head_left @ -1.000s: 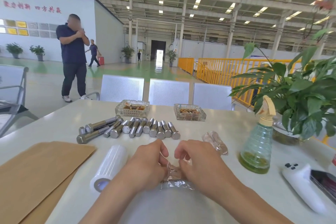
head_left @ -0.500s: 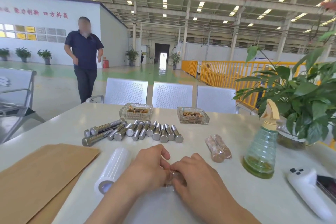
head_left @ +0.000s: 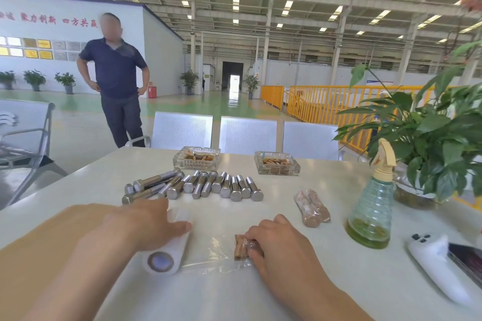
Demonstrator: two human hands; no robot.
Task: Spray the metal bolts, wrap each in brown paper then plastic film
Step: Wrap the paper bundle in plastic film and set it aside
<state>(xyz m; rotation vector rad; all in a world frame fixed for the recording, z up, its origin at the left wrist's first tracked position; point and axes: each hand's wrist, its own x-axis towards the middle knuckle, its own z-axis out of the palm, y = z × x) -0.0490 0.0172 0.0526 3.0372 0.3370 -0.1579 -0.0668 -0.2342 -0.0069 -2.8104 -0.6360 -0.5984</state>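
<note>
My left hand point(head_left: 146, 221) lies over the white roll of plastic film point(head_left: 167, 253), fingers spread across its top. A sheet of film point(head_left: 211, 253) stretches from the roll to a paper-wrapped bolt point(head_left: 241, 246), which my right hand point(head_left: 276, 245) grips at the table's near middle. Several bare metal bolts point(head_left: 208, 185) lie in a row further back. Two wrapped bolts point(head_left: 313, 207) rest to the right, next to the green spray bottle point(head_left: 373, 206). Brown paper point(head_left: 39, 237) lies under my left forearm.
Two glass ashtrays point(head_left: 197, 157) point(head_left: 277, 166) stand behind the bolts. A potted plant point(head_left: 433, 143) is at the far right, and a white controller point(head_left: 438, 266) with a phone at the right edge. A person point(head_left: 114, 78) stands beyond the table by metal chairs point(head_left: 247, 135).
My hands have parted: the left went from the bolt onto the film roll, the right pulled the wrapped bolt rightward, stretching film between them. The standing person has walked closer.
</note>
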